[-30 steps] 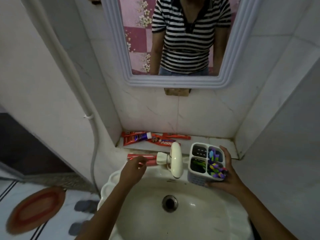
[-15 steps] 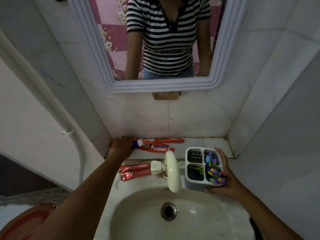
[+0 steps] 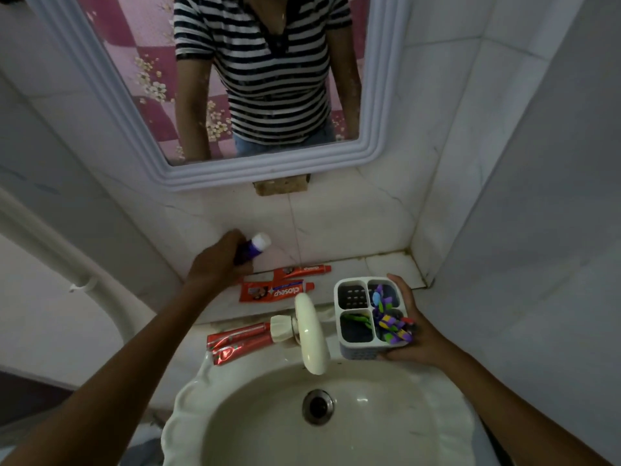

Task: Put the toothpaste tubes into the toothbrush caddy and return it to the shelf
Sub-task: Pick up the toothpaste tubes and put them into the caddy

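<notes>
My left hand (image 3: 215, 264) grips a purple toothpaste tube with a white cap (image 3: 255, 247), lifted off the tiled shelf (image 3: 386, 264) with the cap up. Two red tubes (image 3: 275, 290) lie flat on the shelf just right of that hand. Two more red tubes (image 3: 238, 341) rest on the sink rim beside the tap. My right hand (image 3: 413, 334) holds the white four-compartment caddy (image 3: 353, 344) over the sink's right rim. Coloured toothbrushes (image 3: 389, 321) fill its right compartments; the far left compartment looks empty.
A cream tap (image 3: 312, 334) juts over the white basin (image 3: 235, 425) between my hands, with the drain (image 3: 317, 406) below. A framed mirror (image 3: 262, 169) hangs on the tiled wall above the shelf. A white pipe (image 3: 67, 264) runs down the left wall.
My left hand reached from the sink rim to the shelf, closed on the purple tube and raised it. The caddy stays in my right hand. The view tilted.
</notes>
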The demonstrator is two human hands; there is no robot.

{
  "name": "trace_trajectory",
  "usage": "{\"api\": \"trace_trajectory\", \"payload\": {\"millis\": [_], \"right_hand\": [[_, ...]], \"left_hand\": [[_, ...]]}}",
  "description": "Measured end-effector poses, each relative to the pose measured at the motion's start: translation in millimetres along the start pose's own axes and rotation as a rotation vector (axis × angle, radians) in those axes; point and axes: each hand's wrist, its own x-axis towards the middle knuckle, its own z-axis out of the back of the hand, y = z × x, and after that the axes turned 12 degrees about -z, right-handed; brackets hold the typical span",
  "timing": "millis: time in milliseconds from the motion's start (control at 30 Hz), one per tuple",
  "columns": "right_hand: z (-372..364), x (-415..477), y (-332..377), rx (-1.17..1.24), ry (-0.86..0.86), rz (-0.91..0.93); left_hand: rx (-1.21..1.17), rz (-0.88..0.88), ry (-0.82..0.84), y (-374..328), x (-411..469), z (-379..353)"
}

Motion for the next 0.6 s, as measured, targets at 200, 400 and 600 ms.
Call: {"api": "trace_trajectory", "payload": {"millis": [200, 400, 600], "right_hand": [[0, -2, 0, -0.027, -0.001, 0.011], [0, -2, 2, 0.005, 0.01, 0.024], [1, 0, -2, 0.01, 0.01, 0.012]], "left_hand": [[0.417, -0.767, 0.117, -121, 28, 37], [0.91, -1.036, 0.435, -185, 34, -2], [0.967, -1.1, 0.403, -202, 35, -19]]}}
